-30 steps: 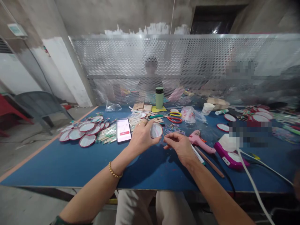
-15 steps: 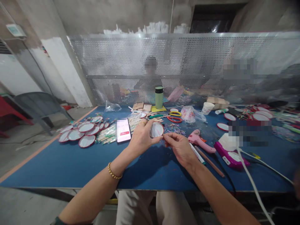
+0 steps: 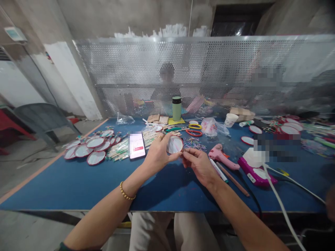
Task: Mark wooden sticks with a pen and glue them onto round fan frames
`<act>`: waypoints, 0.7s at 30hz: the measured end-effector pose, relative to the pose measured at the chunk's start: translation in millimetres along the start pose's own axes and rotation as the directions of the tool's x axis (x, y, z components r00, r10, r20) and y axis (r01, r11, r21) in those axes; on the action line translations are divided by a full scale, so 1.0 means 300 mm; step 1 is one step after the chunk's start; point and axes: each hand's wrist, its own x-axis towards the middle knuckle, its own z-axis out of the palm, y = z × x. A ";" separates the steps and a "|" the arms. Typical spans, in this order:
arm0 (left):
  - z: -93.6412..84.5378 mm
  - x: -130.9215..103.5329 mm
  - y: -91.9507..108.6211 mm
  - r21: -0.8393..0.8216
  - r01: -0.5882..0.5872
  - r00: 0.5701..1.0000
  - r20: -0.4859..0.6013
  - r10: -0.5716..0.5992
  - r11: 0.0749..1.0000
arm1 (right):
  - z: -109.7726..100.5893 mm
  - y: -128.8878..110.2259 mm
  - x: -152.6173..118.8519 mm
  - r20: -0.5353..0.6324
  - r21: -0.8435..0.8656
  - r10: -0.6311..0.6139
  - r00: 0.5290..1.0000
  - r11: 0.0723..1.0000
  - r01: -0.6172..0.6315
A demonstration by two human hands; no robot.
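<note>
My left hand [image 3: 157, 154] holds a small round white disc with a red rim [image 3: 175, 144] between thumb and fingers, raised a little over the table. My right hand [image 3: 201, 165] is closed in a pinch at the disc's lower right edge. Whatever lies between its fingertips is too small to make out. Just behind the hands is a scatter of thin coloured strips [image 3: 194, 143]. A phone with a lit screen [image 3: 137, 146] lies left of my left hand, and a pink glue gun [image 3: 222, 157] rests right of my right hand.
Several red-rimmed discs [image 3: 96, 158] are heaped at the left beside a bundle of thin sticks [image 3: 119, 150]. Behind stand a green flask [image 3: 176, 108] and a paper cup [image 3: 230, 120], with red-handled scissors [image 3: 194, 132] between. A purple power strip [image 3: 258, 174] trails cables at right.
Both hands stay almost in place at the disc. The right fingertips have shifted very slightly against its edge. The whole view has moved a little.
</note>
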 end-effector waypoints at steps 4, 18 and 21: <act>0.006 -0.001 -0.004 0.003 -0.017 1.000 0.016 0.017 1.000 | 0.001 0.001 -0.001 -0.012 -0.038 -0.018 1.000 0.999 0.017; 0.003 0.001 -0.004 0.118 -0.014 1.000 0.011 0.013 0.993 | 0.013 -0.003 -0.007 -0.120 -0.232 -0.118 0.986 0.969 0.087; 0.002 0.002 -0.005 0.118 -0.016 1.000 0.020 0.013 0.993 | 0.014 -0.003 -0.009 -0.123 -0.222 -0.117 0.985 0.971 0.088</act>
